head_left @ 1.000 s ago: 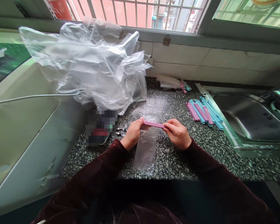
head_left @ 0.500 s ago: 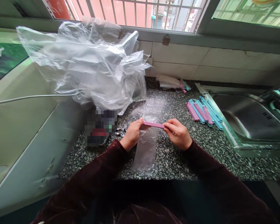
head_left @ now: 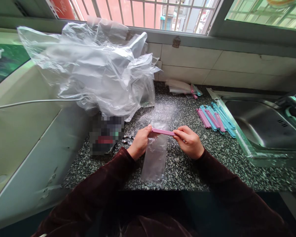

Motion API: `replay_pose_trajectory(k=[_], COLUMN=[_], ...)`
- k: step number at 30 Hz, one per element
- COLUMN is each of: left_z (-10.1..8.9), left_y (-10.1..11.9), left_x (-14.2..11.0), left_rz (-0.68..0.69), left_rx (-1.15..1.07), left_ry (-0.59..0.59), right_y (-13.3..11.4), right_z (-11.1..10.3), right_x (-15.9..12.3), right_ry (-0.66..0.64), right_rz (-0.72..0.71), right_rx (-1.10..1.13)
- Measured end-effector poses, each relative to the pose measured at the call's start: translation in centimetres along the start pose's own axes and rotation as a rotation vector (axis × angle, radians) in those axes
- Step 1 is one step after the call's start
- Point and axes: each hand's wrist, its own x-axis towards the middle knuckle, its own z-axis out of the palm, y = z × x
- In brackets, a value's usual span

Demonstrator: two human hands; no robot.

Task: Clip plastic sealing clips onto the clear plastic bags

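So, one slim pink plastic clip (head_left: 163, 132), two hands on it

Basically the person has a bare hand at each end of this thing, right out in front of them above a black-and-white speckled stone counter (head_left: 185, 174). Left hand (head_left: 139, 140) has thumb and fingers together on the clip's left end, right hand (head_left: 188, 141) is pinching the other end, which sits a touch lower. The clip runs across the upper part of a clear rectangular plastic bag (head_left: 154, 161), with a bit of bag poking out past it on the far side. Can't tell if the left fingers have the bag's edge too.

Off to the right there's a loose heap of flat pink and blue plastic clips (head_left: 215, 120), just beside a stainless steel sink (head_left: 261, 123). Further back, near the pale tiled wall (head_left: 187, 59), lies a small stack of clear plastic bags (head_left: 179, 87) with pink and blue bits at its right end.

Over on the left it's mostly one huge crumpled clear plastic sheet (head_left: 96, 65), plus a thin white cable (head_left: 34, 102). Near the left wrist sits a dark item with a reddish stripe (head_left: 106, 136), too pixelated to make out
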Motion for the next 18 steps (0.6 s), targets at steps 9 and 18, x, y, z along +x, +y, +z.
replay_pose_trajectory(k=[9,18], left_z=[0.3,0.19], left_y=[0.25,0.32], left_x=[-0.21,-0.08], left_rz=[-0.062,-0.013], left_rx=[-0.055,0.014], left_ry=[-0.003,0.007], right_y=[-0.1,-0.19], right_z=[-0.1,0.0], right_x=[-0.07,0.04], right_ry=[-0.007,0.031], right_rz=[0.034,0.035], right_rx=[0.012,0.028])
